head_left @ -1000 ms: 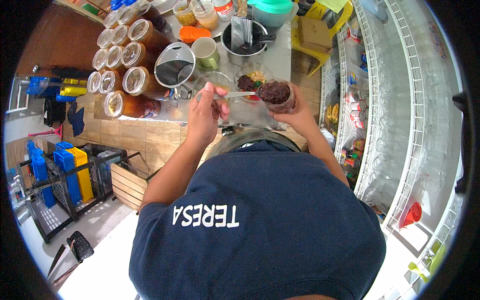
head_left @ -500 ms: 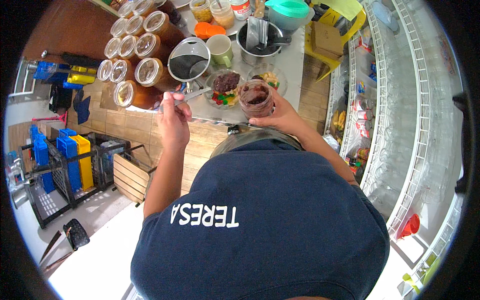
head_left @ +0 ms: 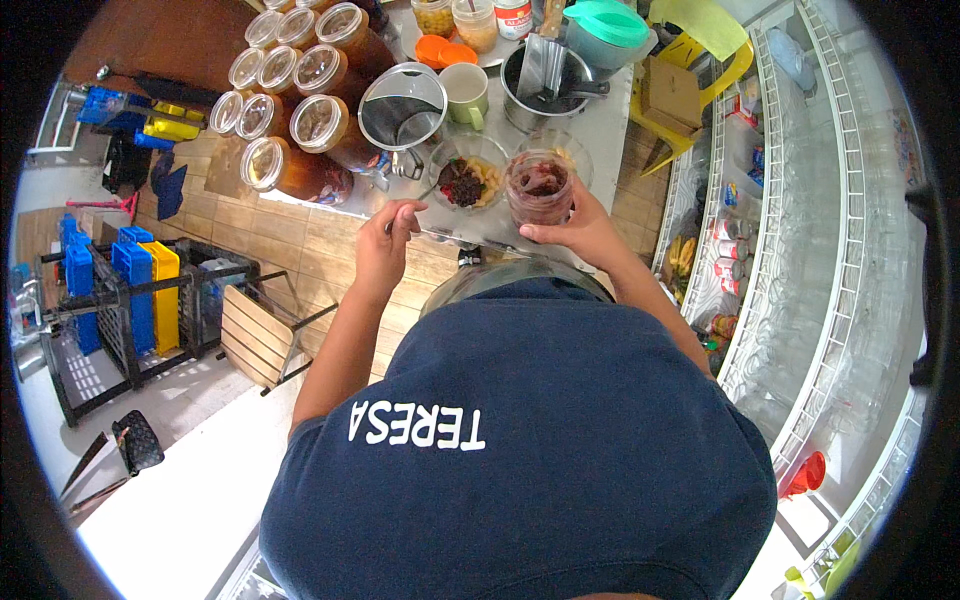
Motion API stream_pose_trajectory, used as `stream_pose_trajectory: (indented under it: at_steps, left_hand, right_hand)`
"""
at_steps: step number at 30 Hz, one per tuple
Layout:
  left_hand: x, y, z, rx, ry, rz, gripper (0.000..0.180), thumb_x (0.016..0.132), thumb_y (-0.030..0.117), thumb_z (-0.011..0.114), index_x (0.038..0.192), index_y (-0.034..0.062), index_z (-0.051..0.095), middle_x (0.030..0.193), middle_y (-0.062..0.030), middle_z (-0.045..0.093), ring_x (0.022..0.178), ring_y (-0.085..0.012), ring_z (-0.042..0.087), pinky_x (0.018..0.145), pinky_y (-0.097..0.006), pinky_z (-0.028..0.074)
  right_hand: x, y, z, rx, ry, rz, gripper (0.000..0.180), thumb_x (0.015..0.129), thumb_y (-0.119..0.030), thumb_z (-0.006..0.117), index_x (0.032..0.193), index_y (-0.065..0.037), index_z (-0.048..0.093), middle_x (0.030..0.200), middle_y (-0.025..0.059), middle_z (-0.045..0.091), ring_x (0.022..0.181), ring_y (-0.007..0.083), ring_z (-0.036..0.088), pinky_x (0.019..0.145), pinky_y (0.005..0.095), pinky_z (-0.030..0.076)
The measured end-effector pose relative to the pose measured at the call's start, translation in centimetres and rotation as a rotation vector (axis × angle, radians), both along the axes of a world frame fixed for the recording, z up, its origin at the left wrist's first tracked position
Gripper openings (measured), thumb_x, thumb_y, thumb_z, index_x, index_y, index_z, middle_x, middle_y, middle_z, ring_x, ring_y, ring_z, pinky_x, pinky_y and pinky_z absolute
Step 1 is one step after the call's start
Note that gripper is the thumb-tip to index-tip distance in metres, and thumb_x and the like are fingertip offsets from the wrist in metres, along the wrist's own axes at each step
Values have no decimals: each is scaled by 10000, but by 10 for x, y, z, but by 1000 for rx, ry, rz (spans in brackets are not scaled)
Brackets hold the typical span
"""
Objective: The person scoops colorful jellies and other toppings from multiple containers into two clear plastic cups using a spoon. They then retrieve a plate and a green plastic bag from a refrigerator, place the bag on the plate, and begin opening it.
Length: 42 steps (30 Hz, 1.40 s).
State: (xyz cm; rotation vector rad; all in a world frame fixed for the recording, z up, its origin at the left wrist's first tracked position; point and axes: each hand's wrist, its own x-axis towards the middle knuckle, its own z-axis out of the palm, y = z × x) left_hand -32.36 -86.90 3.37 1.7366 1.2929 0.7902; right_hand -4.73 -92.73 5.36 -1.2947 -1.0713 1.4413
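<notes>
My right hand [head_left: 575, 230] grips a clear plastic jar [head_left: 538, 205] smeared inside with dark purple paste, its open mouth facing up. To its left, my left hand [head_left: 385, 245] is closed in a pinch at the table's near edge. The spoon seen in that hand earlier is hardly visible now. Just beyond it, a clear glass bowl [head_left: 440, 168] holds a dark purple lump of paste [head_left: 462, 184] among pale and red pieces. A second glass bowl [head_left: 585, 158] stands partly hidden behind the jar.
Several lidded jars of brown liquid [head_left: 320, 125] crowd the table's left. Behind the bowls stand a steel pitcher [head_left: 405, 105], a pale green mug [head_left: 466, 95] and a pot [head_left: 520, 110] with utensils. A yellow chair [head_left: 735, 65] bears a box, beside wire shelves [head_left: 705, 190] at right.
The paste heaped on the spoon is now in the left bowl. My left hand has come nearer the jar, with the spoon no longer plainly in sight. The view has shifted slightly.
</notes>
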Motion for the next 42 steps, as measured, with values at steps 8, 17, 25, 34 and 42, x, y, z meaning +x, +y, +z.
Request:
stream_pose_trajectory:
  at_steps: [8,17,25,34,42]
  left_hand:
    - [2,21,21,-211,-431,313,378,1009,358,435,894,39,602,586,-48,546,502,-112,480,485,-241,378]
    - [37,52,133,-165,-650,151,401,1011,355,426,799,57,590,464,-4,446,387,-81,384,371,-231,269]
    - [111,95,178,690,312,-606,353,902,286,619,1197,97,573,995,-146,631,1001,-271,615,897,-379,466]
    - [174,224,228,379,421,-684,724,713,291,727,1319,87,389,1067,-179,616,1018,-318,613,907,-384,467]
    - [243,397,131,576,701,-342,749,692,356,724,1305,74,399,1197,-274,551,1095,-409,571,933,-461,479]
  right_hand:
    - [7,-2,-2,-30,50,-34,858,663,-115,852,1350,4,352,1276,122,539,1173,210,534,1043,354,390]
    - [6,24,24,61,-74,81,879,643,-143,872,1346,-3,364,1274,117,540,1171,209,536,1042,351,398]
    - [11,68,55,250,-265,49,876,626,-209,877,1332,-15,396,1219,126,569,1101,214,575,969,343,449]
    - [35,161,79,534,-505,-346,1233,642,-221,878,1513,-108,12,1503,136,189,1310,297,343,1050,447,362]
    - [61,86,41,348,-451,-475,884,787,-175,732,1490,-128,198,1528,100,223,1379,296,299,1075,497,308]
